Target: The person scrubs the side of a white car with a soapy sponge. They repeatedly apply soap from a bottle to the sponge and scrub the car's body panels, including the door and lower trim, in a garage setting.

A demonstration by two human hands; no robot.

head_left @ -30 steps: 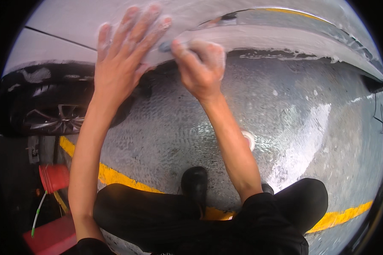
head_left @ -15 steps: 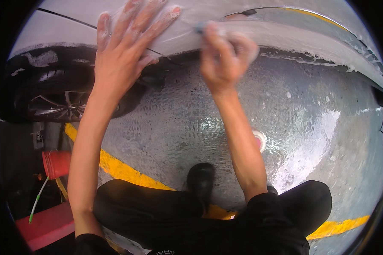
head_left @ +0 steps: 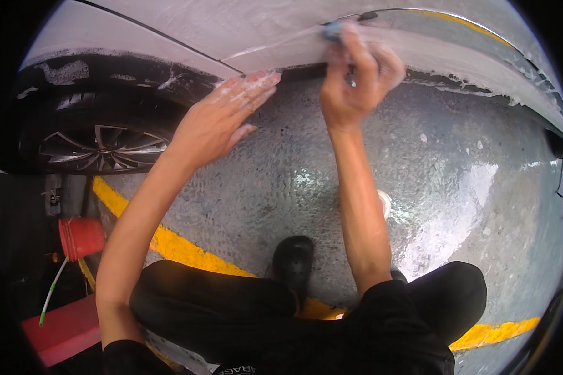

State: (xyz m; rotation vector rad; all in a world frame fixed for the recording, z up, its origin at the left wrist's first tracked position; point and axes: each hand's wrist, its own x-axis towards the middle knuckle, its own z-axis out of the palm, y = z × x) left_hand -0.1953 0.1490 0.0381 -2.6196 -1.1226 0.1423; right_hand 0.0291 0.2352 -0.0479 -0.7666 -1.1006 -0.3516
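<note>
Pinched in the fingertips of my right hand is a small blue pad, pressed against the pale, soapy car side panel. That hand is blurred by motion, so the pad's exact kind is hard to make out. Foam coats the fingers of my left hand, which are stretched out together, with the thumb apart. It holds nothing, and its fingertips lie at the panel's lower edge, just below the end of a dark panel seam.
The car's black tyre and spoked wheel are at the left. A red bucket and a green-and-white stick stand below it, near a red box. On the wet grey floor lie a yellow line and a round white object.
My left hand has slid down and right, off the upper panel to its lower edge. My right hand, with the blue pad, has shifted right along the panel.
</note>
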